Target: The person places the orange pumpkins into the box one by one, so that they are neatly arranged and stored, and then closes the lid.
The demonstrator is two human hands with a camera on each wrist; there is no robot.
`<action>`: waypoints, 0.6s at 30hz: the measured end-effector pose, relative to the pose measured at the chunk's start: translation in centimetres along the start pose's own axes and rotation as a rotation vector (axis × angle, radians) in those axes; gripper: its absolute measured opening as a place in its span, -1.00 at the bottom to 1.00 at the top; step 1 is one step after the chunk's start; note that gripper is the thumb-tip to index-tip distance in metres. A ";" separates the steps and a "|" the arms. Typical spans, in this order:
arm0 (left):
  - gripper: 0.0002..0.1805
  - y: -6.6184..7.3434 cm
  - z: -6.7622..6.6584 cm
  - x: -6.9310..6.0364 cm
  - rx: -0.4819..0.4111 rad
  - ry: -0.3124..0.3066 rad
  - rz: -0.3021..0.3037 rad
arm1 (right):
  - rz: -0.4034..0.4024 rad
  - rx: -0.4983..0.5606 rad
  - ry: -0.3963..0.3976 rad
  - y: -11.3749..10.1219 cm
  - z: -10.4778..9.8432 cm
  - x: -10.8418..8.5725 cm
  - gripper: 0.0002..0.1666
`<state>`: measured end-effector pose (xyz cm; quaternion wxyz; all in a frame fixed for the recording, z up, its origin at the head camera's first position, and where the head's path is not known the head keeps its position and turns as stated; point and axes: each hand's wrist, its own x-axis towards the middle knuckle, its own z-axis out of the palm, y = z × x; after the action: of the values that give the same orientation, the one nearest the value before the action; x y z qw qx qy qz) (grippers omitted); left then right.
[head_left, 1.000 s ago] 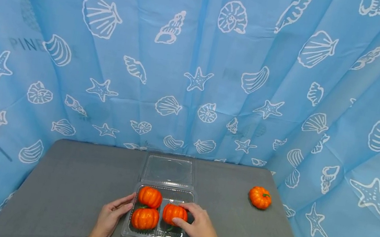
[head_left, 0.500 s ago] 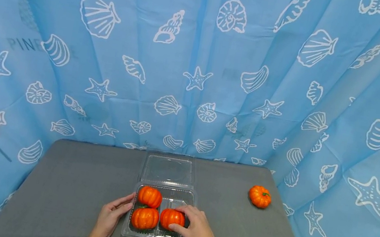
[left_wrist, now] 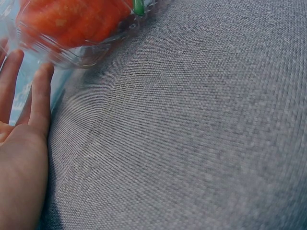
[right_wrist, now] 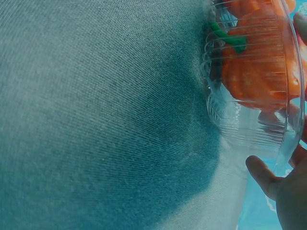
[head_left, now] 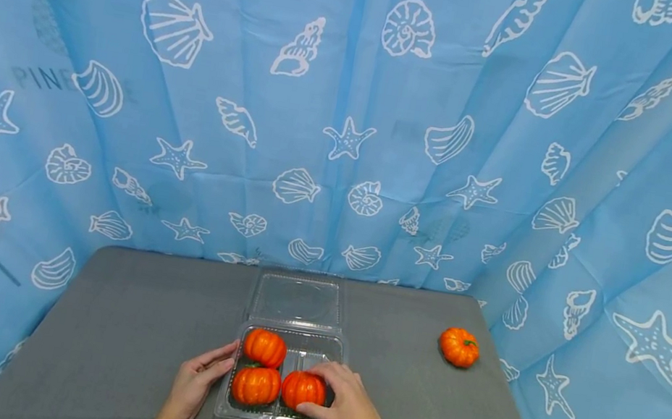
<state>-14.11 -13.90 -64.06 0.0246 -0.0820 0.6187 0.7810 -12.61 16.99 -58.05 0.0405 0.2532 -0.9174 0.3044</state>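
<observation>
In the head view, a clear plastic clamshell container [head_left: 345, 357] lies with its lid folded back. Two small orange pumpkins, a rear one [head_left: 265, 348] and a front one [head_left: 256, 386], sit in its left part. My right hand [head_left: 350, 404] grips a third pumpkin [head_left: 301, 389] inside the right part, fingers behind it and thumb in front. Through the clear wall, the right wrist view shows that pumpkin [right_wrist: 254, 72] with its green stem low down. My left hand [head_left: 197, 378] steadies the container's left side with extended fingertips [left_wrist: 44, 72], as the left wrist view also shows.
A fourth, lighter orange pumpkin [head_left: 459, 348] rests near the right side of the grey cloth-covered table [head_left: 161, 314]. The open lid [head_left: 298, 302] reaches toward the table's back edge. A blue seashell-patterned curtain [head_left: 352, 109] surrounds the back and sides.
My right hand has moved the gripped pumpkin slightly left, close beside the front left pumpkin, and its stem has gone out of sight in the head view. The left hand stays in place.
</observation>
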 end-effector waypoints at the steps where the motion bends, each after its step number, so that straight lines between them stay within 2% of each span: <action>1: -0.44 0.0 0.0 0.0 -0.002 0.001 -0.001 | 0.001 0.004 -0.006 0.0 0.0 0.0 -0.40; 5: -0.43 0.0 0.0 0.2 -0.008 0.000 0.002 | 0.000 -0.008 -0.002 -0.1 -0.2 -0.1 -0.41; 10: -0.43 -0.2 0.0 0.2 -0.012 -0.008 0.034 | 0.013 -0.051 0.036 -0.3 -0.4 -0.1 -0.40; 14: -0.44 -0.3 0.0 0.2 -0.012 -0.005 0.033 | 0.065 -0.052 0.028 -0.8 -0.8 0.1 -0.38; 18: -0.44 -0.3 0.0 0.2 -0.012 0.002 0.026 | 0.077 -0.068 0.008 -1.2 -1.3 0.4 -0.34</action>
<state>-14.28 -13.85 -64.43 0.0134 -0.0746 0.6149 0.7849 -12.44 16.75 -56.26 0.0411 0.2149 -0.9361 0.2753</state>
